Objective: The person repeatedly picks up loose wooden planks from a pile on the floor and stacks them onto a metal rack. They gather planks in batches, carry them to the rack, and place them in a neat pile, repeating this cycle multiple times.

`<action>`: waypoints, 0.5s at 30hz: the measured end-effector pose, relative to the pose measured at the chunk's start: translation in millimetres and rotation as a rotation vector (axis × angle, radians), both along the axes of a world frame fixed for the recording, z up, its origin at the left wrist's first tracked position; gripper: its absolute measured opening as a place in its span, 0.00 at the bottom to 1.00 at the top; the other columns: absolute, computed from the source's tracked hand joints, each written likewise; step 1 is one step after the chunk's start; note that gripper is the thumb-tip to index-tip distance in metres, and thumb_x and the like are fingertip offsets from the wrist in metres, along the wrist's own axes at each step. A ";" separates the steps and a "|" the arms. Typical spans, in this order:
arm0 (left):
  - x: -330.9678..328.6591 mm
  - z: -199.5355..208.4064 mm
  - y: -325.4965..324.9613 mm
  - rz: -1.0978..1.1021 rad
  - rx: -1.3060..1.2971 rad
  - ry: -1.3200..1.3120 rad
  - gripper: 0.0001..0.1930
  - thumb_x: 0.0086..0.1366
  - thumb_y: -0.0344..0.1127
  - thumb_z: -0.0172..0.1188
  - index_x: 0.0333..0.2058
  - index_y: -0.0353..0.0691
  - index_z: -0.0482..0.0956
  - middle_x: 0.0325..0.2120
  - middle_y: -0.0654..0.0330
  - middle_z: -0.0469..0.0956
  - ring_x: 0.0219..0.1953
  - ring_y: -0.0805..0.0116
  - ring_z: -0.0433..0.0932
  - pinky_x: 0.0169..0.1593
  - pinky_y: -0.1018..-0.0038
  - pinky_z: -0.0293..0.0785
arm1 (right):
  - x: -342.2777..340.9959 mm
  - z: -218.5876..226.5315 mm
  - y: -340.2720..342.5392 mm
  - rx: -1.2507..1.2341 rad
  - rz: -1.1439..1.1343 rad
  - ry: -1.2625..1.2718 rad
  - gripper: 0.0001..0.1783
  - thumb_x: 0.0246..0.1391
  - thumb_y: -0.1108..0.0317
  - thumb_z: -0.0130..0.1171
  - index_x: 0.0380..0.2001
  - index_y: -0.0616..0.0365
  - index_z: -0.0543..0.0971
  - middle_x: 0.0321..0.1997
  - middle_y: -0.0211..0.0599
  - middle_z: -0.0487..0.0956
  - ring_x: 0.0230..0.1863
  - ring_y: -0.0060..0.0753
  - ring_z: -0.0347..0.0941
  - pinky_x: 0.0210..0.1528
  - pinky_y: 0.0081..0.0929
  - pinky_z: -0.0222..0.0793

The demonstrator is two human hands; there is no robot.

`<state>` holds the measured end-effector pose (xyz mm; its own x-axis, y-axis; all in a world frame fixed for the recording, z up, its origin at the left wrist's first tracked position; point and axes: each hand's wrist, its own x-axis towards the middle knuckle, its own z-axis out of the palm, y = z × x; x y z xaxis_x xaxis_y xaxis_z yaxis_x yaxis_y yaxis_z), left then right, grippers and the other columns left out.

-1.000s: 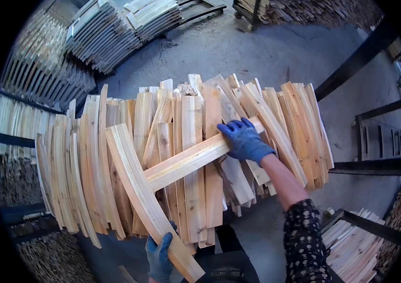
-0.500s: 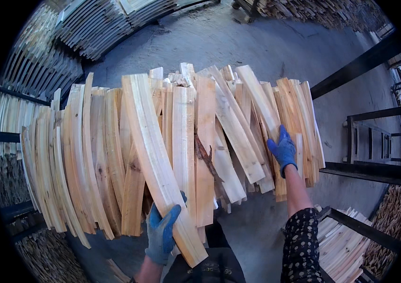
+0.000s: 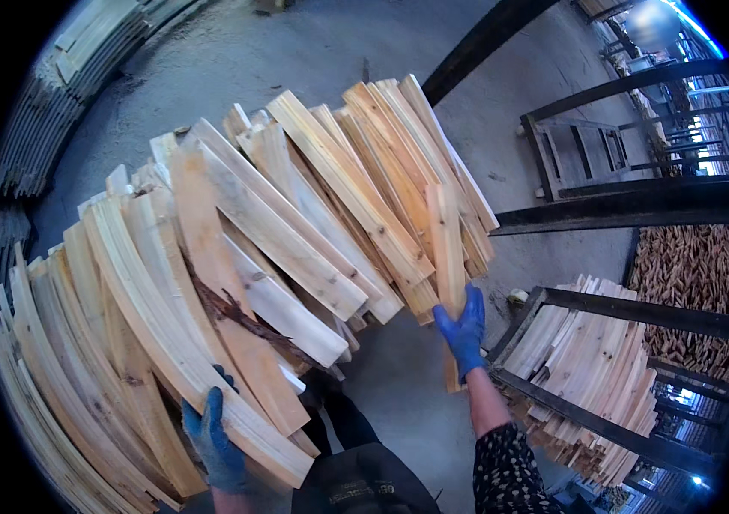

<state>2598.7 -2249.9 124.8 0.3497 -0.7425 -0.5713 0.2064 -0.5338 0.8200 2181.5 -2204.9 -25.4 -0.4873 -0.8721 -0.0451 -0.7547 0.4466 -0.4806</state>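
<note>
Under a blue work glove, my left hand (image 3: 215, 433) grips the near end of a long pale wooden board (image 3: 152, 301), fingers wrapped round its left edge. That board lies slantwise on top of a broad pile of loose boards (image 3: 283, 244). My right hand (image 3: 465, 332), also in a blue glove, is closed on a narrower, short wooden slat (image 3: 445, 231) at the pile's right side. The slat's lower end sticks out below the glove. A strip of dark bark (image 3: 240, 317) rests across boards between my hands.
Black metal bars (image 3: 630, 190) of a rack extend right of the pile. Another stack of boards (image 3: 591, 368) sits in a dark frame at lower right, with more stacked wood (image 3: 699, 291) behind it. Layered boards (image 3: 65, 103) stand at far left on the grey concrete floor (image 3: 364, 51).
The view has turned right, so the pile appears further left. My right hand has taken hold of the short slat and brought it nearer me. My left hand keeps the long board.
</note>
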 end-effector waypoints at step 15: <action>-106.6 -18.5 -51.9 -0.170 -0.009 0.280 0.16 0.62 0.35 0.60 0.46 0.34 0.72 0.34 0.59 0.77 0.33 0.72 0.77 0.35 0.74 0.76 | -34.2 67.1 -74.7 -0.127 0.212 -0.149 0.47 0.39 0.59 0.70 0.61 0.63 0.61 0.57 0.55 0.70 0.58 0.48 0.68 0.58 0.35 0.64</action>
